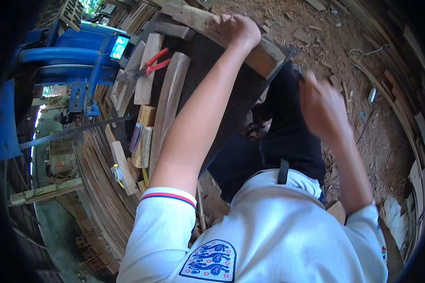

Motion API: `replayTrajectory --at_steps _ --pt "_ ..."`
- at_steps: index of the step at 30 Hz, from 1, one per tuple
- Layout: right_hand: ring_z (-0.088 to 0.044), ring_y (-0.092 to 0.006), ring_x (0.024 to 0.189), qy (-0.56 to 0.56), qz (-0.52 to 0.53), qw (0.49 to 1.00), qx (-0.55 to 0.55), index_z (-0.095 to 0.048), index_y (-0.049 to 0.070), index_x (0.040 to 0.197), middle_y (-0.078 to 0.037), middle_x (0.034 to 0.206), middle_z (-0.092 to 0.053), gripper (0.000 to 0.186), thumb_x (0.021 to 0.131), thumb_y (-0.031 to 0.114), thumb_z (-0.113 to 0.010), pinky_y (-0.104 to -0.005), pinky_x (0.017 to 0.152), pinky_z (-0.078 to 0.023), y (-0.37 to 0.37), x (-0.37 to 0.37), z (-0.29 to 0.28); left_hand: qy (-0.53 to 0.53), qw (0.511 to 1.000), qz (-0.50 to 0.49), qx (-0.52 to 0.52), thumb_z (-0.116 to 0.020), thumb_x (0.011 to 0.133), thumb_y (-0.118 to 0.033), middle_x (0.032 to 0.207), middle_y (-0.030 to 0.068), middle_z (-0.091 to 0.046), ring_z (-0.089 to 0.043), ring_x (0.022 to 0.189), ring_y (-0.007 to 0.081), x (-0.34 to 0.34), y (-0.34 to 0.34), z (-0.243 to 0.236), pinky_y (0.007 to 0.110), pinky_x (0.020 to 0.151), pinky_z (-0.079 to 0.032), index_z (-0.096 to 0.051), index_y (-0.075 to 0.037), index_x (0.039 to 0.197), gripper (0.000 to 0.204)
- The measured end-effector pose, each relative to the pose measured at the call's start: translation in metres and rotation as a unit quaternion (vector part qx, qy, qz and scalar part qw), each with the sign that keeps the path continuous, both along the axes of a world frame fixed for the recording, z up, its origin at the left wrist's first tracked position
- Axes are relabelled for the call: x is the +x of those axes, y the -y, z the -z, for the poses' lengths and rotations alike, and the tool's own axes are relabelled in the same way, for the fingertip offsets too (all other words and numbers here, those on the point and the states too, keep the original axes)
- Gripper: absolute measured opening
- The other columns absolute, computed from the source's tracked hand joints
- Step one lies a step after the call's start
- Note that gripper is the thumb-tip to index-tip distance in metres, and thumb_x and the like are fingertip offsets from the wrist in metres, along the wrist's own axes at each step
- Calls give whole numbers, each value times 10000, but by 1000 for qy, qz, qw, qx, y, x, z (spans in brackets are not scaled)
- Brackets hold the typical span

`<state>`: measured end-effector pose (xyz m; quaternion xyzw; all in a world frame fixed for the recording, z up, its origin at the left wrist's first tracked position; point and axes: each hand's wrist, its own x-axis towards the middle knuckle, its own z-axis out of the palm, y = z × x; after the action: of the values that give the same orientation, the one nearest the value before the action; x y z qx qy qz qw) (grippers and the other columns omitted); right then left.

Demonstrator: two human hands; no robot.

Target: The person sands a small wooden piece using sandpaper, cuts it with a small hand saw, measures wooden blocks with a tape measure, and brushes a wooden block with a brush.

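Observation:
A pale wooden board (193, 17) lies along the far edge of a dark bench top (222, 89). My left hand (241, 32) is closed over this board and presses down on it, its fingertips mostly hidden. Just right of the board's end, my right hand (322, 106) is held in the air, somewhat blurred by motion. Its fingers are curled closed around a small dark tool (298, 71), whose kind I cannot make out. A dark piece of metal (292, 51) shows at the board's right end.
Red-handled pliers (157, 62) rest on wood pieces at the bench's left. Nearby are a long rounded wooden piece (171, 87), small blocks (146, 115) and a tape measure (116, 172). Blue machinery (61, 54) with a lit phone (120, 47) stands left. Wood scraps litter the dirt floor (363, 118).

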<state>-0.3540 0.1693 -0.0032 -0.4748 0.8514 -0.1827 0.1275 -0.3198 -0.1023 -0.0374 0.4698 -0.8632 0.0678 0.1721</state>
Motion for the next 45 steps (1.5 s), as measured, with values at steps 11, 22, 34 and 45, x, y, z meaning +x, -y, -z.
replayTrajectory --at_steps 11,22,34,45 --pt "-725 -488 774 -43 -64 994 -81 -559 -1 1033 -277 800 -704 250 1054 243 -514 -584 666 -575 33 -13 13 -41 998 12 41 -492 986 -315 1346 237 -658 -462 1421 401 -5 -15 -1 530 1230 -294 -712 112 1180 519" --pt "-690 -484 762 13 -9 999 -31 -535 -1 1009 -269 761 -667 248 1087 232 -497 -595 664 -542 -17 7 1 -55 993 12 103 -525 924 -256 1506 275 -485 -346 1494 451 6 -12 1 663 1274 -94 -668 123 1255 524" --pt "-708 -496 765 -28 -53 995 -76 -536 20 1009 -261 775 -683 203 1042 221 -535 -587 669 -561 24 -12 13 -6 995 38 91 -484 983 -311 1433 286 -560 -411 1425 395 -7 -13 0 482 1254 -244 -690 145 1166 532" --pt "-698 -492 752 10 -19 999 -49 -533 8 993 -265 783 -673 191 1036 194 -531 -575 655 -570 -14 14 0 -83 994 6 -66 -462 981 -287 1220 282 -698 -568 1294 338 5 -11 12 454 1205 -271 -743 116 1008 492"
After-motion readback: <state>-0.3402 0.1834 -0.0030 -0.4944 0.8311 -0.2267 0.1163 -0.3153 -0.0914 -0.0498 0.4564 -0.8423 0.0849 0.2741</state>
